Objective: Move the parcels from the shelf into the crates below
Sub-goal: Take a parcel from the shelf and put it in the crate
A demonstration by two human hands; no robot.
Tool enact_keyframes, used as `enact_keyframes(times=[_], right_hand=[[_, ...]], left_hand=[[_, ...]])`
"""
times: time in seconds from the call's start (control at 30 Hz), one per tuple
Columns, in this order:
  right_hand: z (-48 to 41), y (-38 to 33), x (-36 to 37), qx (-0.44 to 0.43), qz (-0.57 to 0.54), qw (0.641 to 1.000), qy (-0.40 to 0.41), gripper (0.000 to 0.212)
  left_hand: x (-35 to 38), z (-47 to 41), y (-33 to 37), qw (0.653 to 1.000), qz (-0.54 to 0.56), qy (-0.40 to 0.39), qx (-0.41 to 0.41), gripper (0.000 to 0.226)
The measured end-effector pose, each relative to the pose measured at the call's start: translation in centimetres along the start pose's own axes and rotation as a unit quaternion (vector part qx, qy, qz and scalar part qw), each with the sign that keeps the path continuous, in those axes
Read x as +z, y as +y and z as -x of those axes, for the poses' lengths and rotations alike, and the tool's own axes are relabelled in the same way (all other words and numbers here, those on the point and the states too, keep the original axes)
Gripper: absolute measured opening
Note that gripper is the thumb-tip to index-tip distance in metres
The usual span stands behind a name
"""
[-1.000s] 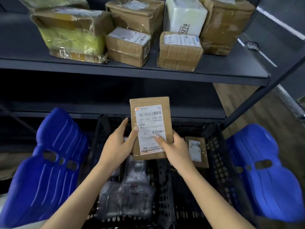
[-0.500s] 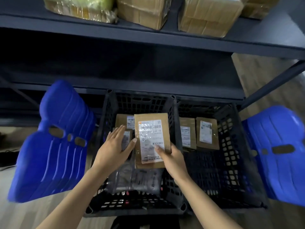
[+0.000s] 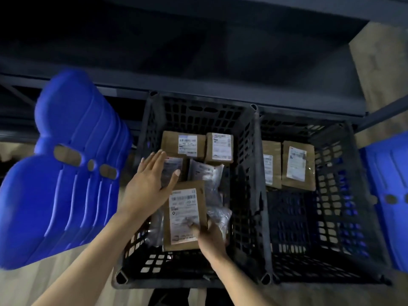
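Observation:
A flat brown parcel (image 3: 184, 215) with a white label lies low inside the left black crate (image 3: 248, 138), over grey plastic bags. My right hand (image 3: 209, 237) grips its lower right corner, thumb on the label. My left hand (image 3: 150, 184) hovers flat with straight fingers just left of the parcel, apart from it. Behind it in the same crate sit two brown boxes (image 3: 183, 144) (image 3: 219, 147) and a grey bag (image 3: 205, 173). The right black crate (image 3: 344, 138) holds two flat brown parcels (image 3: 298, 165) (image 3: 270, 164).
Blue plastic seat shells stand on both sides, one at the left (image 3: 57, 173) and one at the right edge (image 3: 388, 195). A dark shelf board (image 3: 198, 89) runs just above the crates' far rims. Wooden floor shows at the right.
The view tilted down, so the parcels on the upper shelf left the frame. My right hand lowered the flat parcel into the left crate. My left hand let go and spread flat.

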State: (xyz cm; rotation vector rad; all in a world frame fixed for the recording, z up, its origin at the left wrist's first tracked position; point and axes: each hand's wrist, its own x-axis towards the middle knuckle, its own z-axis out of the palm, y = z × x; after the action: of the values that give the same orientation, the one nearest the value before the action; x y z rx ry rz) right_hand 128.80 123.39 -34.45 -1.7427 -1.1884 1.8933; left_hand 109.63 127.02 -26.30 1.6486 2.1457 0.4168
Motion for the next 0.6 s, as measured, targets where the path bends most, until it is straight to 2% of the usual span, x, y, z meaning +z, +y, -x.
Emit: enact_keyframes(times=[0.2, 0.33, 0.5, 0.6], right_hand=[[-2.0, 1.9, 2.3, 0.027, -0.008, 0.999, -0.039, 0.027], [-2.7, 3.0, 2.7, 0.045, 0.005, 0.997, -0.065, 0.036], [-3.1, 3.8, 3.1, 0.091, 0.099, 0.986, -0.102, 0.040], [-3.8, 3.8, 3.7, 0.123, 0.055, 0.985, -0.104, 0.038]], left_hand=[[0.8, -1.0, -1.1, 0.996, -0.080, -0.001, 0.046, 0.071], [1.7, -1.2, -1.1, 0.995, -0.083, -0.027, 0.057, 0.069], [2.3, -1.2, -0.8, 0.994, -0.075, -0.044, 0.065, 0.069], [2.6, -1.3, -0.9, 0.994, -0.068, -0.050, 0.071, 0.069]])
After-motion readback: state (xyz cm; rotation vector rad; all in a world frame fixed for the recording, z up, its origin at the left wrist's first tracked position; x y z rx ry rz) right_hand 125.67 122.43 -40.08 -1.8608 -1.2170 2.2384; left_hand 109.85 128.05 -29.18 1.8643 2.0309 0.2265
